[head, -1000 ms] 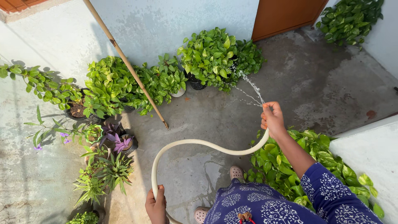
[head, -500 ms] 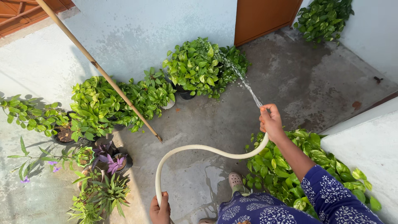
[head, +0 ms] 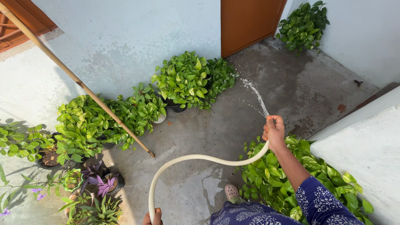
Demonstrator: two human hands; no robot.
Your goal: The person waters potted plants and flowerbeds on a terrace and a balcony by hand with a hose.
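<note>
Hose [head: 196,158] over wet concrete courtyard floor [head: 291,91]

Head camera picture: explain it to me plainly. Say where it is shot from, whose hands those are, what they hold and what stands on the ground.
The picture comes from a camera worn on a person's head, looking down at their own two bare hands; there is no machine here. The right hand, on an arm in a blue patterned sleeve, grips the end of a long cream rubber hose, and a thin spray of water shoots from it toward the grey concrete floor. The left hand, at the bottom edge, closes its fingers around the same hose lower down. Along the pale blue wall stand leafy green potted plants, with a small purple-leaved plant at the left. A long wooden pole leans against the wall. An orange-brown door is at the top.
</note>
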